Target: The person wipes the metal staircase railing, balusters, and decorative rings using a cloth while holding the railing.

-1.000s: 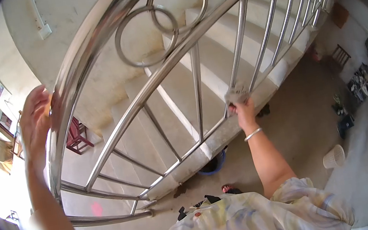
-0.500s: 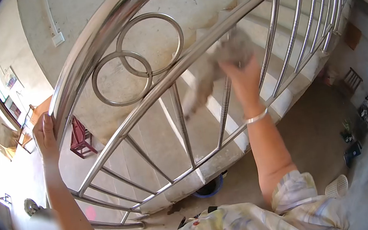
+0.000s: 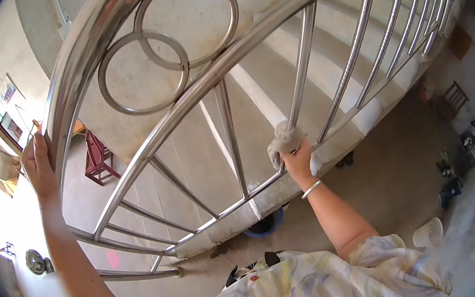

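Observation:
A grey cloth is bunched in my right hand, whose fingers close it around the lower part of a metal baluster. A light bangle circles that wrist. My left hand grips the thick, shiny handrail at the left, thumb on the near side and the other fingers mostly hidden. Between the handrail and the middle rail sit two interlocking metal rings. The bottom rail runs just below my right hand.
Pale stairs rise behind the railing. A dark red wooden chair stands at the left, a fan lower left. Below are a blue-rimmed basin and a white woven basket. Shoes and other items line the right wall.
My right hand has brought the cloth down from near the middle rail to the baluster's lower end. My left hand stays on the handrail. The whole view has shifted slightly.

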`<state>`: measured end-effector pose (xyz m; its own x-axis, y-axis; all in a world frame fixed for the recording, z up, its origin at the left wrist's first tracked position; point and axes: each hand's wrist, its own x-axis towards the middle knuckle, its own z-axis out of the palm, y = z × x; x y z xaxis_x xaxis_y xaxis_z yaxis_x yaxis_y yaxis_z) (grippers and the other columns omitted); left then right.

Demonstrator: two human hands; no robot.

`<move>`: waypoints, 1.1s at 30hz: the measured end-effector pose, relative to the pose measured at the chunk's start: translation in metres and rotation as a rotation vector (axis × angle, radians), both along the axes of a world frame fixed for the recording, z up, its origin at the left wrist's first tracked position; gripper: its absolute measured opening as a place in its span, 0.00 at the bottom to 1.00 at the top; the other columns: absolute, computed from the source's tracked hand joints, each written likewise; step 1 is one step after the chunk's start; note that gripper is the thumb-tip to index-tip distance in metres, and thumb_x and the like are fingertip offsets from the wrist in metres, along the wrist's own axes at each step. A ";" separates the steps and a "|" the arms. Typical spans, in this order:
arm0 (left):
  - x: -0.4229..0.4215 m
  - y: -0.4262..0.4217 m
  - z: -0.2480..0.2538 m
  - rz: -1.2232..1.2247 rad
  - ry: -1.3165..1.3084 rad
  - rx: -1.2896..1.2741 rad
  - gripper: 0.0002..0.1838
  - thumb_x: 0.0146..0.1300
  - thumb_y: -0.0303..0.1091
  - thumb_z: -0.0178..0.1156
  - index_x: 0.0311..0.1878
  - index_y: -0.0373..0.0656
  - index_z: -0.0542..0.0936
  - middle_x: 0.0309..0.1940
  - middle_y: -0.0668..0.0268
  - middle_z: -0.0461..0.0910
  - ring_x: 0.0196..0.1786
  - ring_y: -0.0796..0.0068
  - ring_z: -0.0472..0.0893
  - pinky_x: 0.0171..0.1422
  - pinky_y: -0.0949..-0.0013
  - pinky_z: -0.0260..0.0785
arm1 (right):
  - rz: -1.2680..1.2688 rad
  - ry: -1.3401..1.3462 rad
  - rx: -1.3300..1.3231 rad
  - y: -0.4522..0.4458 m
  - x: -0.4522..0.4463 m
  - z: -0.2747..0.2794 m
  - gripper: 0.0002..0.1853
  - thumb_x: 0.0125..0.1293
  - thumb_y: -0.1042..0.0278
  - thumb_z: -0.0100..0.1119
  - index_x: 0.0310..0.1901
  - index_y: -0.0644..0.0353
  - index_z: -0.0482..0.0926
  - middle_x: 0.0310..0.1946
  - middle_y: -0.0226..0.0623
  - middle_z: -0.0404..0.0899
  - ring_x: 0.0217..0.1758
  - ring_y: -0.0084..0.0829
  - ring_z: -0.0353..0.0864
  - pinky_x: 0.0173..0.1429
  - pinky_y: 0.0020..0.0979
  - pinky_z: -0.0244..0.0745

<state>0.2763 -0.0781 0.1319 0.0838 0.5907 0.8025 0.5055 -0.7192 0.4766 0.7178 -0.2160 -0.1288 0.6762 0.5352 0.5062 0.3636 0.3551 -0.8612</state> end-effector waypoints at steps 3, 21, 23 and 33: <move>0.010 -0.009 0.004 0.016 -0.027 -0.017 0.21 0.67 0.47 0.44 0.20 0.45 0.63 0.15 0.78 0.53 0.21 0.87 0.51 0.26 0.77 0.41 | -0.027 -0.223 -0.231 -0.014 0.001 -0.041 0.19 0.48 0.67 0.66 0.41 0.61 0.73 0.36 0.36 0.76 0.39 0.28 0.75 0.42 0.28 0.70; 0.003 -0.002 0.002 0.066 -0.008 -0.011 0.23 0.66 0.48 0.44 0.19 0.43 0.65 0.15 0.75 0.57 0.22 0.84 0.55 0.28 0.75 0.46 | 0.408 1.213 0.086 -0.070 0.068 -0.079 0.12 0.62 0.61 0.48 0.43 0.55 0.73 0.41 0.33 0.75 0.46 0.34 0.72 0.53 0.41 0.66; 0.006 -0.007 0.003 0.091 -0.012 0.003 0.23 0.66 0.48 0.44 0.19 0.43 0.65 0.16 0.74 0.57 0.22 0.83 0.55 0.28 0.75 0.46 | 0.312 1.302 0.148 -0.037 0.045 -0.081 0.11 0.64 0.58 0.48 0.42 0.52 0.73 0.40 0.30 0.74 0.45 0.31 0.71 0.52 0.40 0.67; -0.001 0.002 0.001 0.051 -0.029 -0.019 0.21 0.66 0.47 0.44 0.20 0.44 0.66 0.17 0.76 0.58 0.23 0.85 0.55 0.28 0.76 0.46 | 0.665 1.667 -0.367 -0.024 -0.072 -0.177 0.11 0.65 0.60 0.42 0.37 0.51 0.75 0.38 0.29 0.77 0.43 0.30 0.74 0.49 0.37 0.69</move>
<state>0.2748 -0.0762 0.1327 0.0302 0.6088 0.7928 0.5266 -0.6838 0.5050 0.6460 -0.2405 -0.3056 -0.0519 0.8100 -0.5841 -0.9598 -0.2020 -0.1948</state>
